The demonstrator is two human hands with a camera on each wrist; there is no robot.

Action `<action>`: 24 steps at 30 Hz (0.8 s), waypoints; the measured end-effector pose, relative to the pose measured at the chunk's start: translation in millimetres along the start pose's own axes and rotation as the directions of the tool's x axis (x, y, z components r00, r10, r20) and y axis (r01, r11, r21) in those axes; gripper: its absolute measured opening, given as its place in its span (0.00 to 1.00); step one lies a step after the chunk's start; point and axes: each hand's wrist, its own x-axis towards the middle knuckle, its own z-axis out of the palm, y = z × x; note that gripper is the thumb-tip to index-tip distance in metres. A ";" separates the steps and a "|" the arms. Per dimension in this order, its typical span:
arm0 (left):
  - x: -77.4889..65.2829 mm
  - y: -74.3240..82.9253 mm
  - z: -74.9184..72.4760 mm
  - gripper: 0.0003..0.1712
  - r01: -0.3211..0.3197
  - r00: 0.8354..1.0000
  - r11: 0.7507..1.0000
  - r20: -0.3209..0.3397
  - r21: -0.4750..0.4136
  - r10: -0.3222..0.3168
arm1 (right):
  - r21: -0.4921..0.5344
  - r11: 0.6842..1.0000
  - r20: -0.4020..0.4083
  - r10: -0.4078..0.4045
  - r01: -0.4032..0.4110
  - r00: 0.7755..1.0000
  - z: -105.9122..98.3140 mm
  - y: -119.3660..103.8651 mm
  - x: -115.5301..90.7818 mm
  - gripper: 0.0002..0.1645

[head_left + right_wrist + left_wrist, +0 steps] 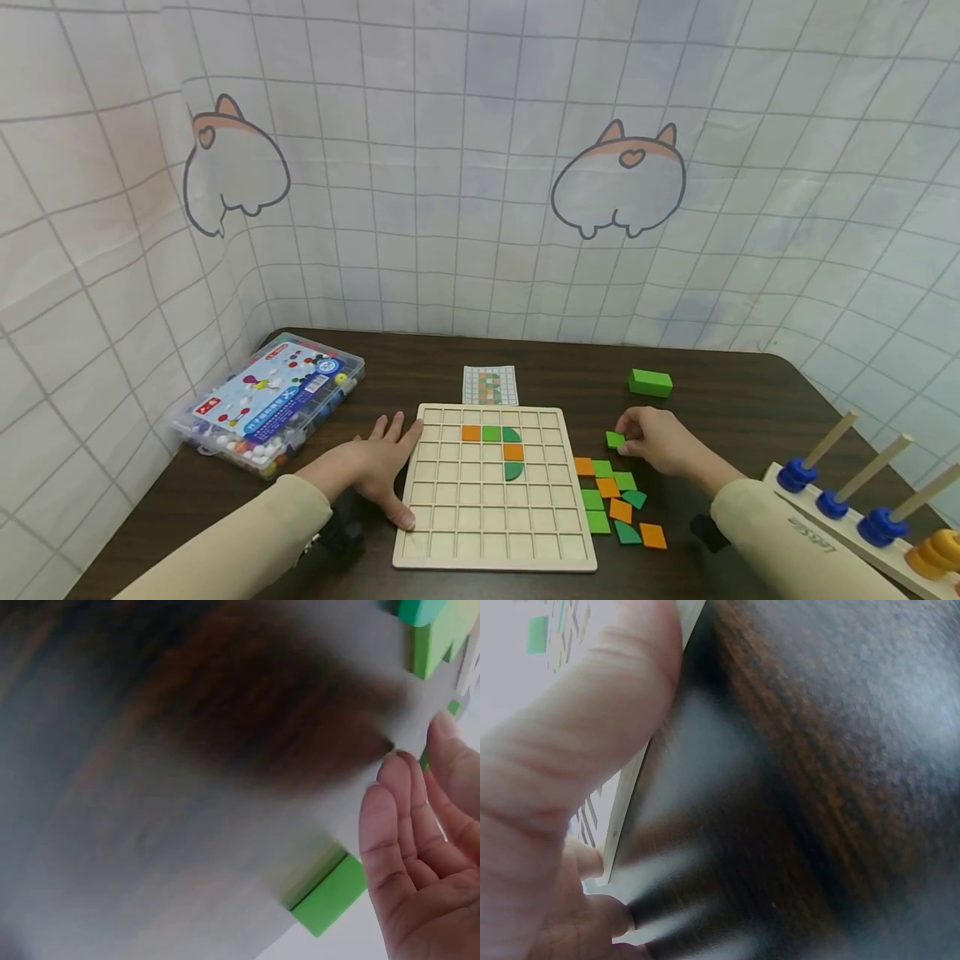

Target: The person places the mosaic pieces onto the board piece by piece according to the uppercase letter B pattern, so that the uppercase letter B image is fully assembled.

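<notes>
The desk (412,367) has a glossy, dark wood-grain surface. The grid board (469,496) looks like smooth, pale wood; the tiles (592,500) look smooth. The case (318,343) is clear, shiny plastic, the backdrop (427,208) creased cloth.

Txt on R sleeve (783,537), box label (273,392): illeg.

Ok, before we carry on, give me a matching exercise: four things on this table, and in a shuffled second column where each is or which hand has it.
Things
1. pale wooden grid board
2. small white printed card
3. light-green square tile
4. clear plastic case

Places
A. pinched by the right hand
B. at the left side of the dark brown table
C. touched by the left hand
D. just beyond the board's far edge

Pairs: 1-C, 2-D, 3-A, 4-B
</notes>
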 end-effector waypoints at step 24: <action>25.7 -18.3 13.6 0.86 0.003 1.000 1.000 -0.007 -0.010 -0.003 | 0.210 0.975 -0.012 -0.068 0.069 0.998 34.6 -85.0 7.7 0.10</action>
